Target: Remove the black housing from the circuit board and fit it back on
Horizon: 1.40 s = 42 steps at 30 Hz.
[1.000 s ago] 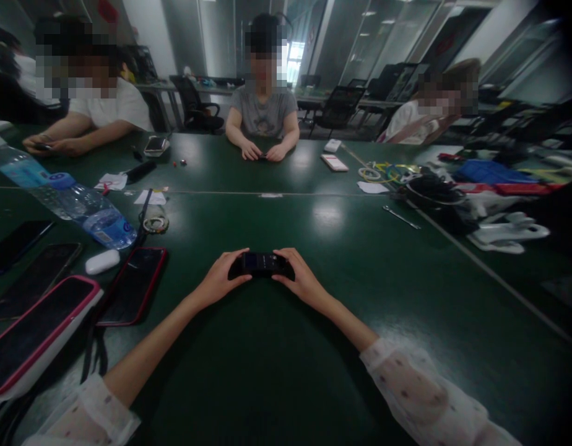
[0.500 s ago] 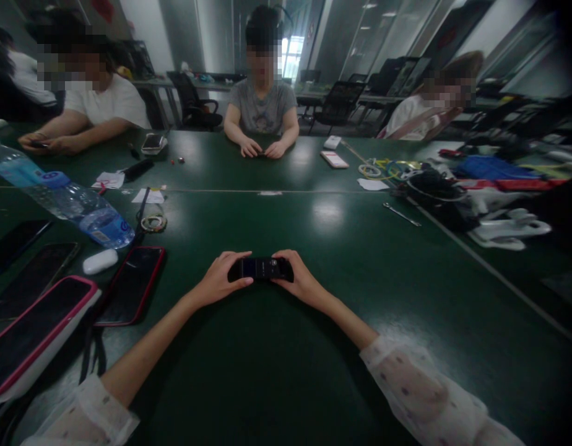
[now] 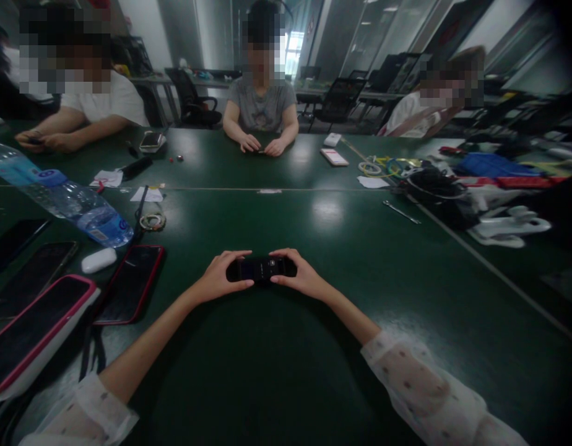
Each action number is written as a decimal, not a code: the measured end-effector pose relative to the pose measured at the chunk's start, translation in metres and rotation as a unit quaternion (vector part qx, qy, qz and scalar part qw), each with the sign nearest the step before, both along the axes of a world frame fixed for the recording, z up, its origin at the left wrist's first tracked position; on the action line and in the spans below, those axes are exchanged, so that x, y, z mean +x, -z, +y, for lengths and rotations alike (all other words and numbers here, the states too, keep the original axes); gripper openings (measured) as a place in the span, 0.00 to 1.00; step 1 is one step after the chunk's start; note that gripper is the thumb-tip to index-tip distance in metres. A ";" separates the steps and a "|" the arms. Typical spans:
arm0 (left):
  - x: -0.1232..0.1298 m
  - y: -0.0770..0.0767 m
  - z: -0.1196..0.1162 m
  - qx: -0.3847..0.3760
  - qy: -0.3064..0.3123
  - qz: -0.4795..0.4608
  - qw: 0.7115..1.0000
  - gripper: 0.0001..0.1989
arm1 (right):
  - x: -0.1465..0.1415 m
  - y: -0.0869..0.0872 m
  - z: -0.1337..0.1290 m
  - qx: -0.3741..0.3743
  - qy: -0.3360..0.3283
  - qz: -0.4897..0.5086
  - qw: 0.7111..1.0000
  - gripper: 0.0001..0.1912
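A small black device (image 3: 262,268) with a dim screen showing small white marks lies at the middle of the green table, between my hands. My left hand (image 3: 222,274) holds its left end, with the thumb along the near edge and the fingers along the far edge. The other end is in the grip of my right hand (image 3: 299,274), thumb near and fingers far. My palms stay a little off its ends. I cannot tell whether the device rests on the tabletop or is just above it.
To my left are a red-edged phone (image 3: 130,285), a white earbud case (image 3: 99,260), a pink-rimmed device (image 3: 39,334) and a water bottle (image 3: 88,214) on its side. A wrench (image 3: 401,212) and tangled cables (image 3: 434,192) lie to the right. People sit across the table (image 3: 212,204).
My hands are slightly farther apart around the black device, the right one having shifted a little to the right. Small marks still show on its screen.
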State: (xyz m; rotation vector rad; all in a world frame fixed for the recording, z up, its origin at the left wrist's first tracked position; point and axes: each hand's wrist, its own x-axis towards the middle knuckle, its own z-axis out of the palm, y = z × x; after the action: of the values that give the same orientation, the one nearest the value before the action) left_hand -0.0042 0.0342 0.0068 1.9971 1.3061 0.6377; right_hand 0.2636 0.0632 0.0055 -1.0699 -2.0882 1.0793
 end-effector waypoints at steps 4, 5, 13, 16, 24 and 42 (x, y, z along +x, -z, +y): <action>0.000 -0.001 0.000 -0.001 0.006 -0.002 1.000 0.35 | -0.001 0.000 0.000 -0.013 -0.009 0.003 1.000 0.29; 0.000 -0.001 0.000 -0.002 0.007 -0.002 1.000 0.35 | -0.001 0.001 0.000 -0.017 -0.010 0.005 1.000 0.29; 0.000 -0.001 0.000 0.007 0.016 0.000 1.000 0.33 | -0.001 0.001 0.001 -0.031 -0.012 0.020 0.999 0.29; 0.000 -0.002 0.000 0.005 0.017 -0.003 1.000 0.32 | -0.002 0.003 0.001 -0.031 -0.011 0.028 0.999 0.29; 0.001 0.003 0.000 -0.003 -0.002 -0.011 1.000 0.34 | 0.000 0.007 0.003 -0.042 -0.003 0.010 0.999 0.29; 0.002 0.007 0.005 0.018 -0.023 -0.087 0.996 0.27 | -0.005 0.008 -0.001 0.053 0.044 -0.001 0.998 0.26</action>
State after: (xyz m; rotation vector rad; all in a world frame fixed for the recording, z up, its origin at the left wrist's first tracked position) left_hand -0.0021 0.0388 0.0002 1.8972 1.2478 0.8419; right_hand 0.2591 0.0626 -0.0024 -1.1013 -2.0558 0.9146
